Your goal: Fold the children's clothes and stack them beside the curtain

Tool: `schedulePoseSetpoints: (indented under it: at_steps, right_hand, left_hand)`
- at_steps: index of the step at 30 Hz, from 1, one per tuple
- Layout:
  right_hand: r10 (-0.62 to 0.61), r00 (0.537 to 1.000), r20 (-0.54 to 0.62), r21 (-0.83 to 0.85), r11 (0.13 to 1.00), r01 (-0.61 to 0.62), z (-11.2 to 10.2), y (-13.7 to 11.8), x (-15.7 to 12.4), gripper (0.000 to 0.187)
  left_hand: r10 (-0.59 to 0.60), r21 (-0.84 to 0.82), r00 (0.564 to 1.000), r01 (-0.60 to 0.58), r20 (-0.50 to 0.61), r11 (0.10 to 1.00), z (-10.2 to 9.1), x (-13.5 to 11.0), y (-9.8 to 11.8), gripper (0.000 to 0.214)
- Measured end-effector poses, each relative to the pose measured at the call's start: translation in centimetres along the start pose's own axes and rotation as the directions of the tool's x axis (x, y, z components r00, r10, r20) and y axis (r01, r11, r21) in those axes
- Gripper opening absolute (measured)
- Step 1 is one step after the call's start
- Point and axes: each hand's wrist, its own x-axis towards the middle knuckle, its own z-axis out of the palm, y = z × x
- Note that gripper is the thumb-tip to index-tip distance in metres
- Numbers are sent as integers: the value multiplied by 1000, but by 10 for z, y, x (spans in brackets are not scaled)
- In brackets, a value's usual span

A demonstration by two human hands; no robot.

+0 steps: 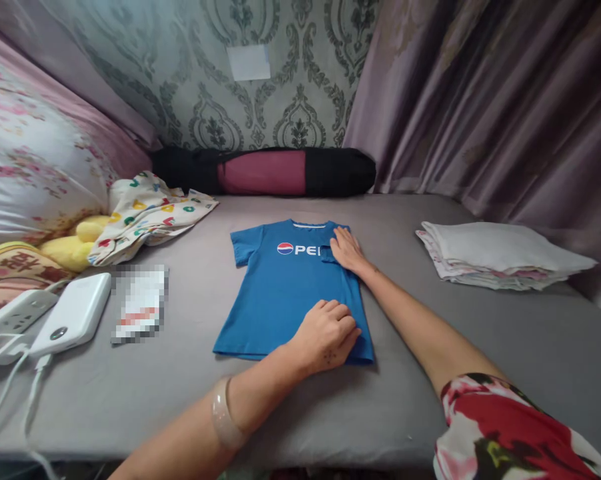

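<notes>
A small blue T-shirt (280, 293) with a white and red logo lies flat on the grey bed sheet (405, 373), its right side folded inward over the chest. My right hand (346, 249) rests flat on the folded part near the collar, fingers stretched out. My left hand (328, 333) presses down on the lower right hem, fingers curled over the fabric's edge. A pale bangle circles my left wrist.
A stack of folded white cloths (500, 257) lies at the right. A letter-patterned garment (150, 213) and yellow plush toy (75, 243) sit at the left, with a white power bank (73, 317), cables and a packet (140, 303). A dark bolster (265, 170) lines the wall.
</notes>
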Motion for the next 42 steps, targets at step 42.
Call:
schedulePoseSetpoints:
  at_steps: [42]
  right_hand:
    - [-253, 965, 63, 19, 967, 252, -19, -28, -166, 60]
  left_hand:
    - [-448, 48, 859, 473, -248, 880, -13, -91, -92, 35]
